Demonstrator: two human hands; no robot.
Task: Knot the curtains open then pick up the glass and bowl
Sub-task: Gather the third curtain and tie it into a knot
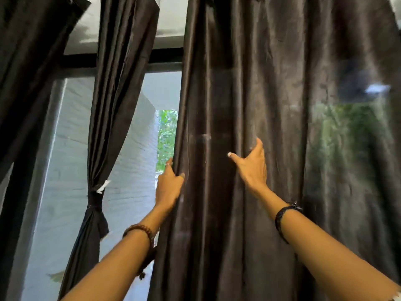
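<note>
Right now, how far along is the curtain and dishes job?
Done: the narrow curtain on the left is already knotted, baring the window. In hand: the left hand grips the edge of the wide curtain, which hangs loose, and the right hand lies open on its folds. Left: knotting that curtain, then the glass and bowl, neither in view.

A: Past the drapery, a dark window frame (pixel 121 58) runs across the top, with the pale ceiling (pixel 130 25) above it.

B: And beyond the glass?

A: A grey-white wall (pixel 134 135) slanting away outside, horizontal ridges along it (brick or siding, hard to say). Just right of it, a narrow strip of bright green foliage (pixel 166 137).

B: More greenery on the right?

A: Yes, a blurred green patch (pixel 347 135) showing faintly there, and a dark smudge with a white glint (pixel 366 88) above it, too blurred to identify.
</note>
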